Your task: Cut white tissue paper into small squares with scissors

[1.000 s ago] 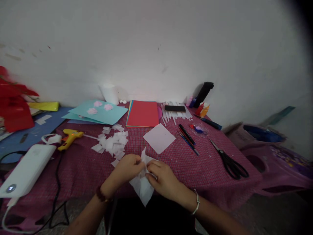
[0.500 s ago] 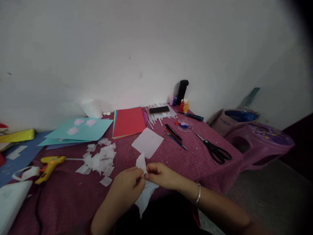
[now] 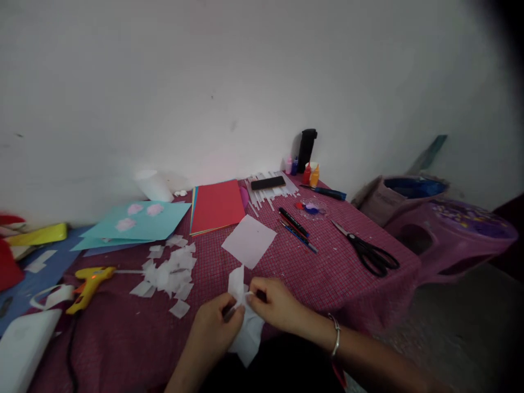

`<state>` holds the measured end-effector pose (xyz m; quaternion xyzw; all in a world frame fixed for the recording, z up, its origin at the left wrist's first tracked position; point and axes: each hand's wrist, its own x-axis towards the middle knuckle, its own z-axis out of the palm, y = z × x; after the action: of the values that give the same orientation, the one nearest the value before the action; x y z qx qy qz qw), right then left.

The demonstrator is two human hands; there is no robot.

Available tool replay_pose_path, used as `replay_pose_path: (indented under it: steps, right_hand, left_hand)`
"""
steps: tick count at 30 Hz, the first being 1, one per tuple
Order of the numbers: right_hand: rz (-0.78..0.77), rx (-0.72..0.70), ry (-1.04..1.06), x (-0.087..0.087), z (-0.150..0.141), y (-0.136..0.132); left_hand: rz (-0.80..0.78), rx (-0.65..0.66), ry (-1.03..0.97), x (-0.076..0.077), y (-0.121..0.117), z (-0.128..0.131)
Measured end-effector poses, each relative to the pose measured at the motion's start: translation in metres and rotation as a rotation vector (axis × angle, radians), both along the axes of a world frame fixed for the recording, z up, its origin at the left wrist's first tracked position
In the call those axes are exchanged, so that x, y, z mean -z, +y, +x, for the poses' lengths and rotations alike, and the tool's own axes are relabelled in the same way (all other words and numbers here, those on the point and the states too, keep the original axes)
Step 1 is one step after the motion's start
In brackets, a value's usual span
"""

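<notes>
Currently, grip: both hands pinch one thin white tissue-paper piece (image 3: 241,322) at the near edge of the worktop (image 3: 327,273), which wears a red checked cloth.
Left hand (image 3: 215,327): fingers closed on the paper's left side, thumb on top.
Right hand (image 3: 274,303): fingertips clenched on the paper's upper right part; a silver bangle (image 3: 336,342) sits on the wrist.
Paper: one corner stands up above the grip, the rest hangs below it over the worktop edge.
Just beyond the grip: a flat white paper square (image 3: 249,241).
Left of the grip: a heap of small white paper scraps (image 3: 167,270), then a yellow glue gun (image 3: 88,281).
Right of the grip, well apart: black-handled scissors (image 3: 370,254).
Further beyond: a stack of red card sheets (image 3: 216,206) and dark pens (image 3: 295,225).
</notes>
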<state>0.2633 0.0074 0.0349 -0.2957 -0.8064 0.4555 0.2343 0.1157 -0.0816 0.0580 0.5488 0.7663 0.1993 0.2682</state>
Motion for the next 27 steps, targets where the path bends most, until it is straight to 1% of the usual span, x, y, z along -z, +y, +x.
replay_pose_path:
  steps: [1,3,5,7,11,14,16,18,21,23,25,26,27]
  right_hand:
    - [0.026,-0.012,0.003,-0.001,-0.001,-0.001]
    - [0.075,-0.057,0.023,-0.004,-0.003,-0.003]
    - [0.125,-0.119,0.034,-0.012,-0.005,-0.005]
    - [0.192,-0.189,0.028,-0.023,-0.007,-0.007]
    - [0.357,-0.303,-0.012,-0.049,-0.013,-0.009]
    - [0.437,-0.305,-0.065,-0.061,-0.015,-0.006]
    - [0.455,-0.254,-0.081,-0.062,-0.016,-0.002]
    - [0.439,-0.204,-0.083,-0.06,-0.016,0.002]
    - [0.423,-0.163,-0.09,-0.055,-0.014,0.004]
    - [0.437,-0.172,-0.092,-0.052,-0.014,0.003]
    - [0.454,-0.202,-0.09,-0.051,-0.014,0.001]
    - [0.458,-0.22,-0.086,-0.052,-0.014,0.0]
    - [0.461,-0.237,-0.081,-0.052,-0.014,-0.001]
  left_hand:
    - [-0.005,-0.001,0.017,-0.002,0.0,0.002]
    - [-0.011,-0.028,0.114,-0.009,-0.001,0.005]
    - [0.0,-0.073,0.251,-0.019,-0.002,0.009]
    - [0.019,-0.1,0.382,-0.03,-0.005,0.011]
    - [0.02,-0.05,0.549,-0.052,-0.011,0.007]
    - [0.011,-0.053,0.576,-0.06,-0.015,-0.001]
    - [0.027,-0.088,0.565,-0.06,-0.018,-0.008]
    - [0.031,-0.118,0.525,-0.056,-0.022,-0.014]
    - [-0.002,-0.134,0.371,-0.047,-0.026,-0.022]
    - [0.01,-0.074,0.193,-0.041,-0.026,-0.026]
    - [0.052,0.018,0.033,-0.037,-0.023,-0.029]
    - [0.074,0.044,0.006,-0.037,-0.02,-0.029]
    - [0.089,0.045,0.025,-0.037,-0.017,-0.029]
